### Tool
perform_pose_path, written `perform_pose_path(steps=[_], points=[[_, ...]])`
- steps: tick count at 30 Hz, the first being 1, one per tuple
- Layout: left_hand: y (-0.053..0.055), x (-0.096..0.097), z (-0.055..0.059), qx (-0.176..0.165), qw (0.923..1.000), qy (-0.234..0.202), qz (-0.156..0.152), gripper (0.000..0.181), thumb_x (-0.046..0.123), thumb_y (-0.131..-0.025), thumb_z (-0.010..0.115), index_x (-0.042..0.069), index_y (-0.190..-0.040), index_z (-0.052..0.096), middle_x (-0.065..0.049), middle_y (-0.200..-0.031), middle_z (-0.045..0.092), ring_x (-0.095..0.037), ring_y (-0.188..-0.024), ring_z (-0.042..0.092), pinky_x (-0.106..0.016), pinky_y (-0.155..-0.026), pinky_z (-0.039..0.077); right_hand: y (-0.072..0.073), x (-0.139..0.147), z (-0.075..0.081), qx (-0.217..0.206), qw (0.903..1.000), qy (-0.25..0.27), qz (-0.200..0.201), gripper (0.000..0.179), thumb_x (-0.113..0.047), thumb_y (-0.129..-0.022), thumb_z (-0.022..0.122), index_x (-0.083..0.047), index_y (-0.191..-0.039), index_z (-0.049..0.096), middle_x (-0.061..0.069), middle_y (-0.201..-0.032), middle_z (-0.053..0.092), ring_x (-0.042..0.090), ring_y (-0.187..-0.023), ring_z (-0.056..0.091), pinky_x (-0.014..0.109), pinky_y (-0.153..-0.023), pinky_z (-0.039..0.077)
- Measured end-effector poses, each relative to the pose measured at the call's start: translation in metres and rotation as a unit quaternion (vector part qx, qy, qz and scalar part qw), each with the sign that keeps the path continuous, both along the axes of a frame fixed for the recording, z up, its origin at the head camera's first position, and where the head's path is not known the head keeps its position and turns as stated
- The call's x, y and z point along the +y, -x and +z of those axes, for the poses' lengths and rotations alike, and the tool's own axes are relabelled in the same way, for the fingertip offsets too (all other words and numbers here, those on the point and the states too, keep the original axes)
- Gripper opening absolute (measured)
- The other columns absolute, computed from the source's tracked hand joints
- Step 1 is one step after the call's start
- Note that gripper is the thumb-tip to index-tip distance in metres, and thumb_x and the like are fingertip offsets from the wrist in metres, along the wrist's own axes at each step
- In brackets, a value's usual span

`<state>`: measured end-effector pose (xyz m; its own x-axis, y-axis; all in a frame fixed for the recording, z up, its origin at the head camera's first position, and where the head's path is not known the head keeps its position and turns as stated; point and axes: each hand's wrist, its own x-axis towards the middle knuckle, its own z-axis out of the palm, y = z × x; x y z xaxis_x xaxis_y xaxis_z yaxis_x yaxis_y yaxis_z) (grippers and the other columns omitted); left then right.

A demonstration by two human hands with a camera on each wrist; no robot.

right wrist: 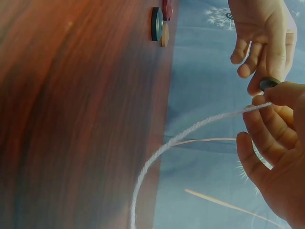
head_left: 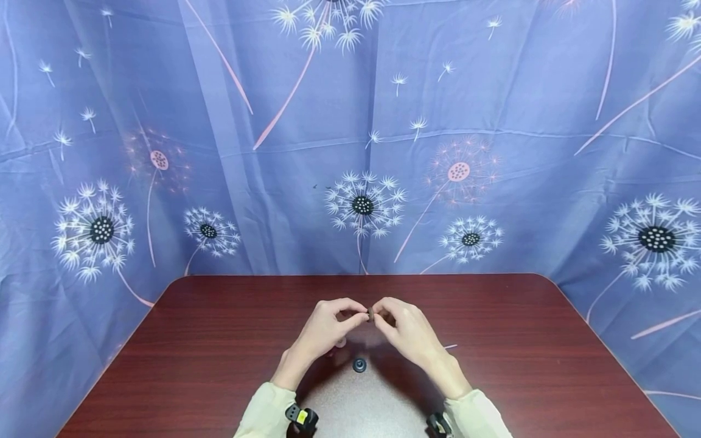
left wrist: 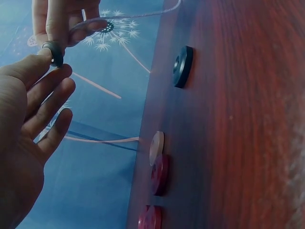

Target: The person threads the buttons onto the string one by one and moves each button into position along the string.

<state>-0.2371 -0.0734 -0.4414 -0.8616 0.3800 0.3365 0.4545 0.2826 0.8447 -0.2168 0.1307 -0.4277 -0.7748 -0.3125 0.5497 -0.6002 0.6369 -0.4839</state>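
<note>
Held up over the table, a dark round button [left wrist: 55, 54] is pinched on edge between the thumb and fingertips of my left hand [head_left: 320, 331]. My right hand [head_left: 409, 331] meets it from the other side and pinches a pale twisted cord [right wrist: 190, 128] close to its end, right at the button. The cord's tip is hidden by the fingers and the button. From the right hand the cord curves down toward the tabletop in the right wrist view. Another dark button [head_left: 359, 365] stays on the table below the hands.
Below the left hand lie a beige button [left wrist: 156, 149] and a red button [left wrist: 160, 175], with more red [left wrist: 152, 218] at the left wrist view's lower edge. The brown table [head_left: 219, 353] ends at a blue dandelion-print curtain [head_left: 306, 213].
</note>
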Motion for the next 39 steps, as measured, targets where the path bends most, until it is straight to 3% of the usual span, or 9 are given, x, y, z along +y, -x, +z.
perform_pose_path(steps=[8,12,18,26,33,39], points=[[-0.0004,0.0011,-0.0009,0.031,0.9994,0.012,0.005,0.012,0.034,-0.092,0.071,0.028,-0.100,0.075,-0.002,-0.084,0.074,-0.006,-0.035,0.046,-0.022,-0.035,0.040,-0.0018,-0.0016,0.0013,-0.012,0.9997,-0.005,-0.019,0.016,-0.007,-0.086,0.070,-0.023,-0.090,0.068,-0.017,-0.076,0.062,-0.005,-0.065,0.053,0.019,-0.062,0.047],[-0.0025,0.0033,0.0013,0.050,0.9981,0.031,0.019,0.010,0.033,-0.091,0.072,0.027,-0.099,0.076,0.006,-0.081,0.072,-0.001,-0.036,0.046,-0.022,-0.036,0.041,-0.0016,-0.0024,0.0017,-0.014,0.9993,-0.010,-0.034,0.015,-0.008,-0.084,0.070,-0.022,-0.088,0.068,-0.017,-0.074,0.061,-0.004,-0.064,0.052,0.019,-0.062,0.046],[-0.0047,0.0066,0.0054,0.114,0.9892,0.078,0.049,0.010,0.028,-0.092,0.072,0.025,-0.100,0.077,0.013,-0.089,0.074,0.005,-0.039,0.047,-0.021,-0.045,0.046,-0.0018,-0.0017,0.0024,-0.022,0.9989,-0.007,-0.041,0.015,-0.007,-0.083,0.069,-0.022,-0.086,0.068,-0.017,-0.072,0.060,-0.004,-0.063,0.052,0.019,-0.061,0.046],[-0.0035,0.0075,0.0028,0.193,0.9720,0.111,0.074,0.008,0.023,-0.089,0.073,0.025,-0.096,0.077,0.016,-0.087,0.074,-0.007,-0.066,0.059,-0.021,-0.064,0.047,-0.0024,-0.0025,0.0023,-0.029,0.9985,0.000,-0.045,0.014,-0.009,-0.083,0.071,-0.023,-0.085,0.067,-0.018,-0.070,0.060,-0.004,-0.062,0.051,0.019,-0.061,0.045],[-0.0025,0.0087,0.0022,0.259,0.9559,0.120,0.070,0.008,0.017,-0.085,0.073,0.022,-0.091,0.074,0.012,-0.083,0.072,-0.006,-0.073,0.062,-0.020,-0.067,0.046,-0.0031,-0.0045,0.0035,-0.032,0.9984,0.006,-0.047,0.015,-0.011,-0.084,0.070,-0.025,-0.083,0.067,-0.019,-0.069,0.060,-0.004,-0.061,0.051,0.019,-0.060,0.045],[-0.0017,0.0089,0.0011,0.269,0.9547,0.113,0.061,0.014,0.010,-0.080,0.072,0.022,-0.085,0.067,0.014,-0.079,0.066,-0.008,-0.073,0.063,-0.018,-0.068,0.047,-0.0029,-0.0063,0.0024,-0.035,0.9988,0.003,-0.035,0.012,-0.013,-0.085,0.070,-0.024,-0.084,0.067,-0.019,-0.068,0.059,-0.005,-0.061,0.052,0.018,-0.060,0.045]])
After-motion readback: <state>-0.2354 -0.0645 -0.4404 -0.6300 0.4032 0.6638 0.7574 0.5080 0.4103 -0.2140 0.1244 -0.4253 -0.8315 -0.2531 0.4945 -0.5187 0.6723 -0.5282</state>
